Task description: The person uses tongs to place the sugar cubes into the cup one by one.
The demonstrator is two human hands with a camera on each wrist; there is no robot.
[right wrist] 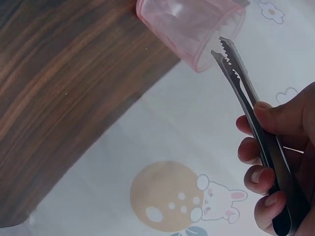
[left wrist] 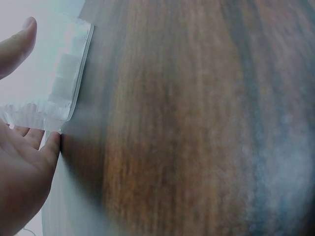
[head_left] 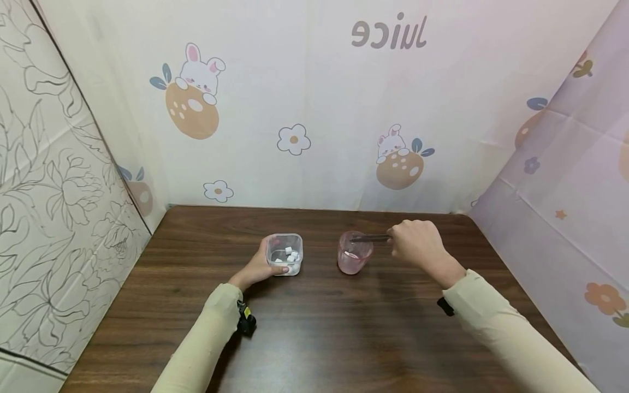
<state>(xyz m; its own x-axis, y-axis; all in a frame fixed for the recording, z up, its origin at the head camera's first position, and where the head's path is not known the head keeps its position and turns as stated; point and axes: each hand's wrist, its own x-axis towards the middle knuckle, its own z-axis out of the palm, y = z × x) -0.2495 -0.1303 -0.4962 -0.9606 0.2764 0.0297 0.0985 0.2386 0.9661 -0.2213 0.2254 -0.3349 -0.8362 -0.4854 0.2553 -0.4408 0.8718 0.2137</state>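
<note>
My left hand [head_left: 256, 268] grips a clear square plastic container [head_left: 296, 269], thumb on the near side and fingers round the left. Several white cubes [head_left: 292, 255] lie inside it. To the right, on the table, is a translucent pink cup [head_left: 351, 266] with something small and white inside, too unclear to name. My right hand [head_left: 417, 243] holds dark metal tongs [head_left: 374, 238], their tips at the cup's mouth. In the right wrist view, the tongs [right wrist: 268, 147] have serrated tips slightly apart, and nothing shows between them. The left wrist view shows the container [left wrist: 74, 93] only in part.
The brown wooden table [head_left: 314, 338] ends at a patterned back curtain [head_left: 324, 98]. More patterned sheeting [head_left: 565, 180] hangs at the right, and a floral panel [head_left: 59, 191] stands at the left. A black wrist device [head_left: 247, 319] sits at the left cuff.
</note>
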